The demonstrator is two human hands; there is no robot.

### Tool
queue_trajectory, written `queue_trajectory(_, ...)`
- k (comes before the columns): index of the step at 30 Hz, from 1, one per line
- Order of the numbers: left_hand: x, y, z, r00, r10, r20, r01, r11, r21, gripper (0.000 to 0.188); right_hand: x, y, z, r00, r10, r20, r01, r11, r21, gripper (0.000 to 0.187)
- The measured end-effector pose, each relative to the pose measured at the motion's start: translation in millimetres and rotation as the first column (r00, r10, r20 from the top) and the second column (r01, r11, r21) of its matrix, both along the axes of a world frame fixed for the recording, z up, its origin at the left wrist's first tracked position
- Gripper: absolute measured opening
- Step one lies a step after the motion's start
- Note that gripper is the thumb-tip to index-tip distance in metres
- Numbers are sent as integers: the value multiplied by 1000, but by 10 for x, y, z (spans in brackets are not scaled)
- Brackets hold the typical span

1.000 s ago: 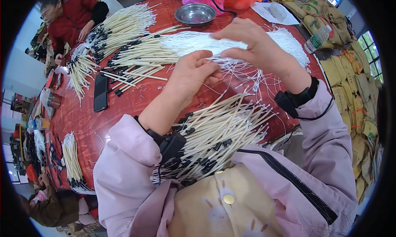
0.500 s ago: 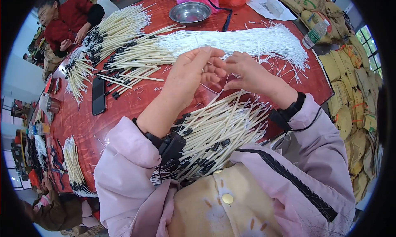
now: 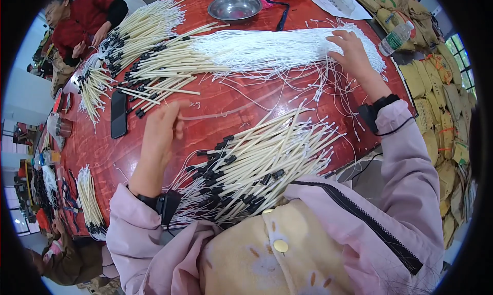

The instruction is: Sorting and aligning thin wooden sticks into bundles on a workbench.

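My left hand (image 3: 162, 133) is over the left part of the red table, its fingers bent and smeared by motion. A blurred white cord (image 3: 222, 114) trails rightward from its fingertips. My right hand (image 3: 353, 54) reaches over the right end of a long bundle of white cords (image 3: 267, 45), thumb and fingers apart. Between my forearms, at the near table edge, lies a loose heap of thin cream rods (image 3: 272, 161) with black end pieces and white cords. More cream rods (image 3: 172, 58) with black ends lie at the left end of the cord bundle.
A black phone (image 3: 119, 115) lies left on the red table (image 3: 138, 153). A metal bowl (image 3: 234, 7) stands at the far side, a plastic bottle (image 3: 395, 39) far right. Another rod bundle (image 3: 92, 202) is at left. A person in red (image 3: 87, 22) sits far left. Stacked sacks (image 3: 431, 99) line the right.
My hands were close together over the middle of the table. They have parted: the left moved left and nearer, the right moved right and away to the white cords.
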State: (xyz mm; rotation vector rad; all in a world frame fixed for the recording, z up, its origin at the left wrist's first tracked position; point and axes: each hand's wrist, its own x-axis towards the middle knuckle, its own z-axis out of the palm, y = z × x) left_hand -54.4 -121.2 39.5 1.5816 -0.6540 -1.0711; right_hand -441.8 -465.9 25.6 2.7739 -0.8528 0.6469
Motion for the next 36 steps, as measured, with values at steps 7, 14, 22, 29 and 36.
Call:
queue_trajectory(7,21,374,-243,997,74,-10,-72,990,120,30,516,678,337,925,379,-6,-372,909,187,43)
queue_trajectory(14,53,456,-293,963,184,-195,-168,981,97,29,1151,1388,172,713,683,-158,-600,711,368,91)
queue_trajectory(22,91,516,-309,926,221,-308,-207,975,76,29,1297,1445,8,657,697,-286,-576,710,405,108)
queue_trajectory(29,250,663,-322,943,258,-210,-233,963,136,28,1305,1486,87,646,670,-366,-496,732,467,115)
queue_trajectory(36,334,805,-498,682,-29,731,-216,947,238,25,1220,1427,0,648,669,-366,-506,736,450,118)
